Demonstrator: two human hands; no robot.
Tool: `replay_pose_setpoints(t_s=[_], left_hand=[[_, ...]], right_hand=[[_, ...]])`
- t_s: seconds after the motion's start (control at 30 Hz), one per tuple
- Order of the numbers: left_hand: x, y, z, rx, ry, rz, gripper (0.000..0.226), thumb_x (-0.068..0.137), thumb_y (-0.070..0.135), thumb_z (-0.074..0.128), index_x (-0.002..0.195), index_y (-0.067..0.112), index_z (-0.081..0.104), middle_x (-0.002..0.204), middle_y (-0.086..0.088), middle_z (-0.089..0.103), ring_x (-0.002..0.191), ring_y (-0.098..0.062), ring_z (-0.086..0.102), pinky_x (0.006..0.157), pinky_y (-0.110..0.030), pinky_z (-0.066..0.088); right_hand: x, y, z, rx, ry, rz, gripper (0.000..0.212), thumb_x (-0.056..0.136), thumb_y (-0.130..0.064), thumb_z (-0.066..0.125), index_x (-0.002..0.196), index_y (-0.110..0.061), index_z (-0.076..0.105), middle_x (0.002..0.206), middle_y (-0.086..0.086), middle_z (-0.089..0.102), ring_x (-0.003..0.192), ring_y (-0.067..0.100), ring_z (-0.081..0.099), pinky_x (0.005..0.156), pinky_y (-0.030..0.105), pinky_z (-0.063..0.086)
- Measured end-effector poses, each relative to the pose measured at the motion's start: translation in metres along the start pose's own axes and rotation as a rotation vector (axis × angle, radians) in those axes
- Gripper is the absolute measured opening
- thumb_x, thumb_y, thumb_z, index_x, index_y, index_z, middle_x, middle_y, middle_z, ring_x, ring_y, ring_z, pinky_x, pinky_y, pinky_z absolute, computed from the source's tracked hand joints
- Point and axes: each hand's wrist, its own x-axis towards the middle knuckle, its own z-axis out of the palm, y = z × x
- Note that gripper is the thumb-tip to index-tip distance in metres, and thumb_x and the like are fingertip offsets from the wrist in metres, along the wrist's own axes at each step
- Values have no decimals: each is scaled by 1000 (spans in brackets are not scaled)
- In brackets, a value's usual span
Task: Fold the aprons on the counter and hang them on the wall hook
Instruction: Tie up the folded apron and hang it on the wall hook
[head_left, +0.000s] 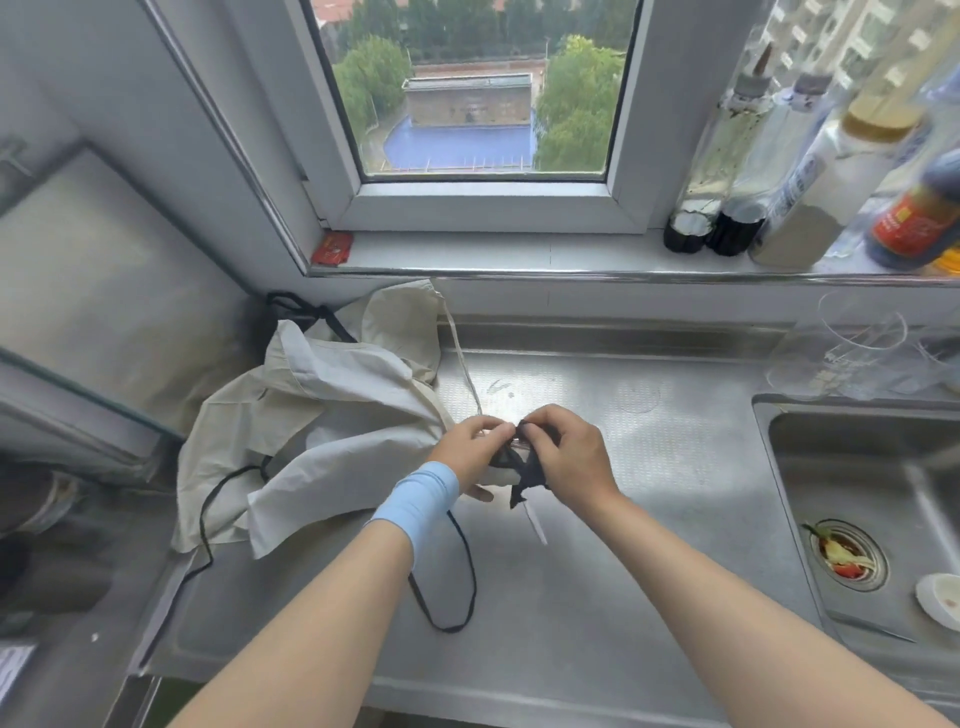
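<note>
Head view: tangled straps (523, 467) are being pinched from both sides, with the fingers (496, 430) of the left hand (475, 449) and right hand (563, 457) clamped on them above the desk (597, 571). The aprons (332, 426) are being seen heaped just left, nearer the left hand, long axis slanting back-left. The sink (857, 467) is well right, and nothing is judged to be blocking.

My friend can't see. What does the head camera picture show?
A left hand and right hand pinch tangled apron ties above a steel counter. A crumpled cream apron lies to the left, a sink to the right, and bottles stand on the windowsill.
</note>
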Motion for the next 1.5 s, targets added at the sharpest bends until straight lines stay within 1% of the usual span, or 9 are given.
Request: replay_pose_setpoints(t_s=[0.13,0.27,0.33,0.53,0.77,0.87,1.03,1.17,1.5], left_hand=[[-15,38,-26,131,66,167,13,90,28,62,100,23,68,88,2,69,73,-12,64,52,-25,53],[-29,68,-64,226,79,315,20,90,19,64,109,16,70,87,6,70,84,-10,66,74,-14,50],[-39,82,-87,232,114,358,18,91,17,64,108,17,68,82,9,67,79,-7,65,70,-8,48],[-61,114,-161,215,293,387,9,87,20,63,80,26,65,70,7,64,69,-11,60,76,-28,49],[-91,155,-264,0,511,589,4,83,24,73,83,27,72,72,12,71,66,-2,65,64,-13,51],[-99,176,-315,-49,573,641,6,81,32,76,78,27,74,74,8,73,75,-15,70,70,-23,56],[-113,217,-392,-82,647,693,10,87,25,70,88,17,75,80,1,72,73,-15,65,60,-13,49],[-114,248,-437,-16,815,713,14,86,29,64,80,19,73,75,2,69,74,-20,63,64,-21,45],[-130,336,-515,120,1012,879,12,87,35,59,85,32,71,82,13,71,77,-15,66,73,-32,56]], right_hand=[[31,-45,-17,-110,-22,-21,7,85,-31,66,81,-30,71,74,-18,68,74,4,63,68,29,52],[57,-95,-22,-186,-62,-100,12,83,-36,64,71,-36,65,75,-16,69,77,8,63,73,33,52],[67,-123,-17,-199,-63,-153,11,85,-35,63,74,-35,64,77,-13,70,78,12,63,75,35,52],[89,-212,14,-112,-61,-237,10,90,-32,63,84,-26,66,79,-10,68,79,15,62,73,33,49],[123,-339,56,-3,-85,-326,9,88,-27,70,79,-24,72,74,-8,70,72,9,66,68,27,52],[136,-396,70,29,-95,-358,11,87,-27,72,80,-19,75,72,-7,70,66,7,64,62,21,52],[158,-482,92,26,-86,-411,15,90,-27,69,83,-16,76,73,-4,71,64,8,64,52,10,48],[175,-532,102,-28,-61,-452,18,92,-31,66,84,-17,74,71,-9,67,64,2,61,46,6,40],[216,-640,112,70,104,-558,12,91,-26,56,86,-21,65,81,-3,68,77,17,65,66,34,57]])
